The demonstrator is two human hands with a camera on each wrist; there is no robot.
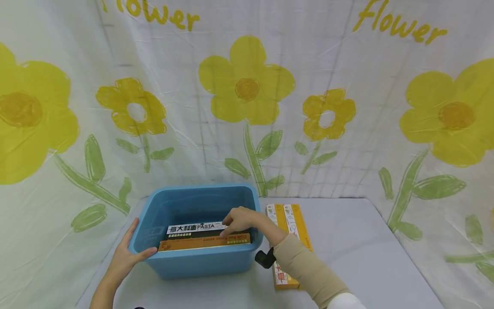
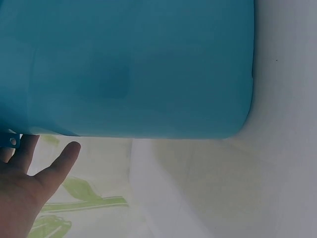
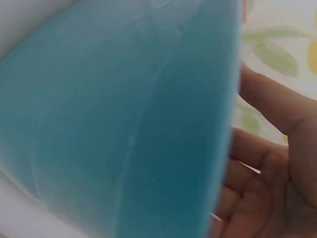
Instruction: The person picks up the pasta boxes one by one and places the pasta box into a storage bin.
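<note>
Looks like box-arranging: right hand (image 1: 241, 219), fingers apart, nothing visibly gripped, over long orange cardboard box (image 1: 197, 244) inside blue rectangular plastic tub (image 1: 200, 267), lower left-centre; left hand (image 1: 124, 254) spread against its rim; next probably needs a straightening nudge.

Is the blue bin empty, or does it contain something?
Not empty. In the head view, an orange box and a box marked PASTA lie inside the blue bin.

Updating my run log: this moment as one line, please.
left hand: touching blue tub; right hand: reaching into tub, grip unclear; in tub: PASTA box, orange box; right of tub: yellow boxes
</note>
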